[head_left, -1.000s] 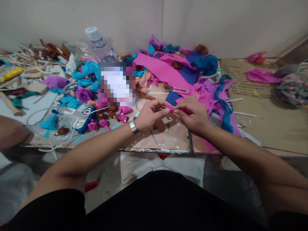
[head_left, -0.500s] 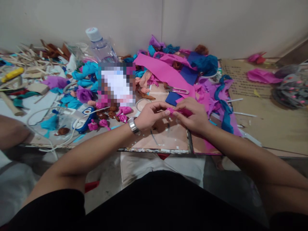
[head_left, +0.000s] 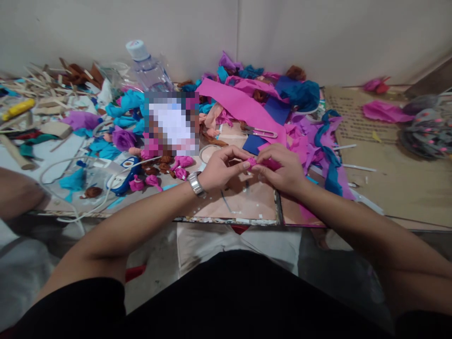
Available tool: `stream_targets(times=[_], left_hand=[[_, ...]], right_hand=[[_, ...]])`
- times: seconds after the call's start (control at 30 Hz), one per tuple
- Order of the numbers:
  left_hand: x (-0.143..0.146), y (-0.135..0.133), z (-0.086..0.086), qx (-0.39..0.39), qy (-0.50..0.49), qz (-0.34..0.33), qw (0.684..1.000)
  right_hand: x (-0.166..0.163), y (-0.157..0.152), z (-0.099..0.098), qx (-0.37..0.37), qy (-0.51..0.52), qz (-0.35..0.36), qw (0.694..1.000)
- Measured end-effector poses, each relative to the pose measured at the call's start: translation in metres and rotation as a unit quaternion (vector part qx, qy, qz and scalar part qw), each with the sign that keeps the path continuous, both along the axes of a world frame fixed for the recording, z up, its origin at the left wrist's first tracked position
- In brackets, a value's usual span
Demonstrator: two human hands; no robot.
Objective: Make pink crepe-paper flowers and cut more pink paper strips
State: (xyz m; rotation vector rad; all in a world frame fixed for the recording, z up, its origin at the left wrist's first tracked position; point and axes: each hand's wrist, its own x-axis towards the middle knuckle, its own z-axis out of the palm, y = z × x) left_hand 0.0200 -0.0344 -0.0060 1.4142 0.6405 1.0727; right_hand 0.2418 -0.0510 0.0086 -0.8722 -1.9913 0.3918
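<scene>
Between my two hands is a small crumpled pink crepe paper piece (head_left: pixel 251 161), bunched like a tiny rosette. My left hand (head_left: pixel 226 165), with a metal watch (head_left: pixel 196 184) at its wrist, pinches its left side between thumb and fingertips. From the right, my right hand (head_left: pixel 282 168) grips the same paper, and a pink strip trails under its fingers. Just beyond the hands lie a box-cutter knife (head_left: pixel 260 132) and a wide pink paper strip (head_left: pixel 243 104). Several finished-looking pink paper buds (head_left: pixel 181 173) rest left of my left hand.
A clear bottle with a white cap (head_left: pixel 150 70) stands at the back. A white cable (head_left: pixel 106 197) and blue power strip (head_left: pixel 123 181) lie at left, near another person's limb (head_left: pixel 19 193). Wooden sticks (head_left: pixel 38 80) are heaped far left; cardboard (head_left: pixel 388 174) covers the right.
The pink rosette has shifted very slightly to the right between my fingertips. Both hands otherwise keep nearly the same place and grip.
</scene>
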Motion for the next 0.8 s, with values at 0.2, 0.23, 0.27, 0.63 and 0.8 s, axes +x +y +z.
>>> stream_targets(times=[0.2, 0.23, 0.27, 0.63, 0.8], left_hand=[[-0.0030, 0.0025, -0.0015, 0.017, 0.017, -0.011, 1.000], [-0.0032, 0.0024, -0.0015, 0.016, 0.021, -0.013, 1.000], [-0.0033, 0.0021, -0.0016, 0.014, 0.018, -0.017, 1.000], [-0.0087, -0.0027, -0.0006, 0.174, 0.109, 0.011, 0.979], [-0.0067, -0.0019, -0.0002, 0.146, 0.097, 0.018, 0.984]], right_hand=[[0.0004, 0.0004, -0.0006, 0.002, -0.009, -0.005, 1.000], [0.0004, 0.0005, -0.0005, 0.008, -0.009, 0.003, 1.000], [0.0004, 0.0005, -0.0004, 0.012, -0.009, 0.008, 1.000], [0.0013, 0.0021, -0.0012, 0.021, -0.009, 0.005, 1.000], [0.0009, 0.0017, -0.0014, 0.021, -0.004, 0.007, 1.000]])
